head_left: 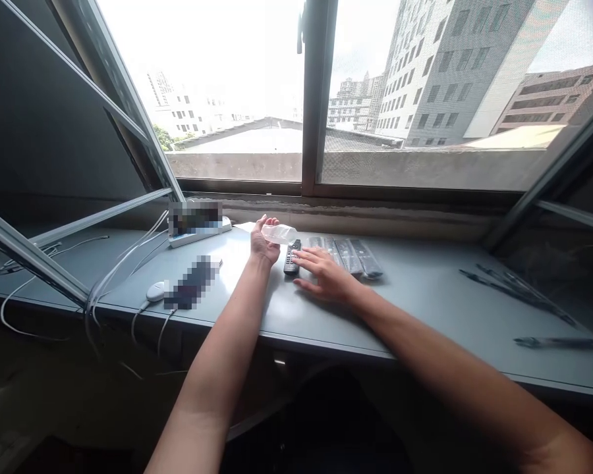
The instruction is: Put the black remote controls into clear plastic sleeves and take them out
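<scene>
Left hand [264, 246]: fingers curled around one translucent plastic item [281, 234] (bottle or sleeve, cannot tell), near the far end of a black remote [290, 263]. Right hand [329, 273]: fingers loosely spread, clenching nothing; contact with the remote unclear. Remote: on the surface [415, 296], just left of several plastic-wrapped packets [358, 257]. Risks, judged: a sideways nudge could skid the remote; a slack hold could drop the plastic.

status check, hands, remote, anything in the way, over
Left hand holding clear plastic bag. Right hand open, fingers at black remote, contact unclear. Wrapped remotes beside right hand, none atop the black one.
</scene>
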The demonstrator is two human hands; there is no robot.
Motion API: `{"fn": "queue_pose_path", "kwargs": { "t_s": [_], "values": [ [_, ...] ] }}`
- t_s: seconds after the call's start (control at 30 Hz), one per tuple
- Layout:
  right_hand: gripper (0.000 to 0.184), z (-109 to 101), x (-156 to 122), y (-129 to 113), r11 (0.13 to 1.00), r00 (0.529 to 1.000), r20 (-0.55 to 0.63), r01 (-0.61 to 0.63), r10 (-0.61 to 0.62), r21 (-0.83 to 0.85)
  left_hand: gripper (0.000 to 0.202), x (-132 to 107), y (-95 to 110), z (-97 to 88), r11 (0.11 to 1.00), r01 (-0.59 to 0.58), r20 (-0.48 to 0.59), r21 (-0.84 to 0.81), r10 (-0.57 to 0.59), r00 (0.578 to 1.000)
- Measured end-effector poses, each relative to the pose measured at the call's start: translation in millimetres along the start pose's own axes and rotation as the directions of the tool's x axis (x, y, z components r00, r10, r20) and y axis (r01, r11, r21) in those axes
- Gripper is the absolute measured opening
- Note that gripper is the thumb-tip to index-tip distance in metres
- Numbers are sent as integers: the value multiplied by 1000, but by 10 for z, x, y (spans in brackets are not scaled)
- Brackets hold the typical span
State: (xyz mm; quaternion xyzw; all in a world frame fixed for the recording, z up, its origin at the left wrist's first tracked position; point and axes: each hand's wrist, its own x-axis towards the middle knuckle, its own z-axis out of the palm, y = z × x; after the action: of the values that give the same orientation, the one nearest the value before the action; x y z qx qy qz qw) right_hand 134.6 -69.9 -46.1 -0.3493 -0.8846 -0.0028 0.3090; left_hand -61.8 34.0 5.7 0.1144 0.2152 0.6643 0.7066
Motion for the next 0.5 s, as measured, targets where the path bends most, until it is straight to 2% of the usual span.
{"fn": "queue_pose_path", "kwargs": {
  "t_s": [0.1, 0.3, 0.5],
  "values": [
    [54, 21, -2, 0, 1000, 997, 81, -1, 2, -10, 11, 12, -12, -8, 1000, 1, -7, 18, -1, 1000],
    [58, -53, 12, -61, 999, 998, 41, 42, -41, -28, 13, 37, -34, -29, 1000, 7, 5, 23, -7, 1000],
    [35, 43, 8, -22, 999, 993, 103, 51, -50, -3, 15, 53, -32, -46, 1000, 1, 13, 11, -1, 1000]
  ]
}}
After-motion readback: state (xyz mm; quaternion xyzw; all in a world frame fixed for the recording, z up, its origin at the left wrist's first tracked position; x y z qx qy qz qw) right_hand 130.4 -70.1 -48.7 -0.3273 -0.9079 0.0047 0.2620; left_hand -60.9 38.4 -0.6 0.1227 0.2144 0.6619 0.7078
